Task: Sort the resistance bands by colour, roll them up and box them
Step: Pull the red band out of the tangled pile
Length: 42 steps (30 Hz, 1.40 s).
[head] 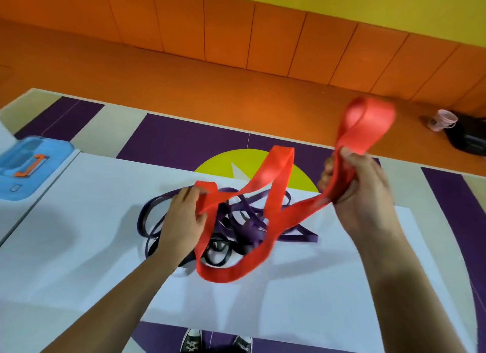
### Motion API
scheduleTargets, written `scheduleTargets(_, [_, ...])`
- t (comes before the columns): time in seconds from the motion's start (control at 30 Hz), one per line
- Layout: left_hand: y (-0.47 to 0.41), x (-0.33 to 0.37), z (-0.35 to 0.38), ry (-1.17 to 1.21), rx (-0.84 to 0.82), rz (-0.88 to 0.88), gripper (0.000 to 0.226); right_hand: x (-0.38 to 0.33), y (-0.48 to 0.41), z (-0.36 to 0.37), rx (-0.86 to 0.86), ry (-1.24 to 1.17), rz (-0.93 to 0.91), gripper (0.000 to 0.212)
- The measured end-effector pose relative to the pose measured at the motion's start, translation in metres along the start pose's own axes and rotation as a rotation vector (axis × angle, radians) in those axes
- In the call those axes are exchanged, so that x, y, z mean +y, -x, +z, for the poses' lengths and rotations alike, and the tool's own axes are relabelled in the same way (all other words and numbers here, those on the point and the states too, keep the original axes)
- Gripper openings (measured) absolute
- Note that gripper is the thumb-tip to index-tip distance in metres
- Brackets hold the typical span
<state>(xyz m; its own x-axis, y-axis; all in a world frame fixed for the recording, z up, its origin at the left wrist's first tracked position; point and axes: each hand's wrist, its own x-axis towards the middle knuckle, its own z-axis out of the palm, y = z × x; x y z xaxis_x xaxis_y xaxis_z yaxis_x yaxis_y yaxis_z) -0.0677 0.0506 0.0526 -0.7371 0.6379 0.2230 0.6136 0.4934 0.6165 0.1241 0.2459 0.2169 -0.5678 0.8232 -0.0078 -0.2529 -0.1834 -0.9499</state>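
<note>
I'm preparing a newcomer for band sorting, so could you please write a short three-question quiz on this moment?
1. True or false: the left hand holds nothing.
2. The right hand grips the red band: A) bunched and raised above the white table; B) flat on the table; C) rolled tight.
3. Fill in: the tangle under the red band is mostly ____ bands.
Key: 1 false, the left hand holds the red band; 2 A; 3 purple.
</note>
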Motion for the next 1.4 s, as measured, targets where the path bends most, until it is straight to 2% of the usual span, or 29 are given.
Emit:
scheduleTargets(0.13, [-0.006,-0.004,-0.018,-0.041,-0.018,-0.063,0.038,-0.012,-0.006,-0.001,0.001,0.065,-0.008,0.02])
scheduleTargets(0.2, [-0.005,0.005,-0.022,0.019,-0.073,-0.133,0.03,0.003,-0.008,-0.003,0.019,0.165,0.012,0.015])
scheduleTargets(0.3, [-0.007,0.025,-0.029,0.381,-0.224,-0.273,0.023,0.031,-0.005,-0.006,-0.04,0.339,0.051,0.009])
scheduleTargets(0.33, [-0.007,0.032,-0.032,0.508,-0.282,-0.283,0.023,0.039,-0.003,-0.007,-0.071,0.377,0.072,0.008])
scheduleTargets(0.4, [-0.008,0.05,-0.036,0.618,-0.359,-0.234,0.021,0.053,0.001,-0.01,-0.133,0.422,0.123,0.008])
scheduleTargets(0.5, [-0.015,0.081,-0.043,0.721,-0.327,-0.216,0.024,0.072,0.006,-0.01,-0.21,0.452,0.232,0.017])
scheduleTargets(0.57, [-0.021,0.099,-0.042,0.797,-0.299,-0.239,0.027,0.084,0.008,-0.006,-0.111,0.504,0.216,0.013])
scheduleTargets(0.63, [-0.023,0.114,-0.035,0.805,-0.316,-0.253,0.03,0.095,0.01,-0.001,-0.031,0.552,0.21,0.021])
scheduleTargets(0.8, [-0.019,0.123,-0.014,0.704,-0.337,-0.248,0.036,0.103,0.025,0.006,-0.096,0.56,0.143,0.034])
scheduleTargets(0.87, [-0.018,0.117,-0.013,0.659,-0.328,-0.239,0.048,0.099,0.031,0.006,-0.133,0.588,0.11,0.037])
scheduleTargets(0.93, [-0.017,0.112,-0.014,0.623,-0.308,-0.28,0.075,0.101,0.034,0.006,-0.163,0.616,0.085,0.036])
scheduleTargets(1.0, [-0.019,0.109,-0.018,0.652,-0.343,-0.375,0.101,0.105,0.035,0.004,-0.15,0.574,0.083,0.03])
scheduleTargets(1.03, [-0.02,0.106,-0.019,0.687,-0.377,-0.398,0.106,0.107,0.038,0.003,-0.132,0.529,0.094,0.025])
scheduleTargets(1.1, [-0.024,0.102,-0.023,0.692,-0.46,-0.361,0.097,0.11,0.045,0.001,-0.082,0.462,0.121,0.021])
scheduleTargets(1.23, [-0.022,0.105,-0.028,0.646,-0.56,-0.284,0.058,0.118,0.061,-0.001,-0.069,0.393,0.101,0.023])
scheduleTargets(1.3, [-0.022,0.104,-0.026,0.659,-0.511,-0.284,0.051,0.119,0.07,-0.005,-0.09,0.33,0.116,0.039])
scheduleTargets(1.4, [-0.02,0.104,-0.027,0.738,-0.443,-0.26,0.03,0.123,0.083,-0.012,-0.196,0.277,0.198,0.071])
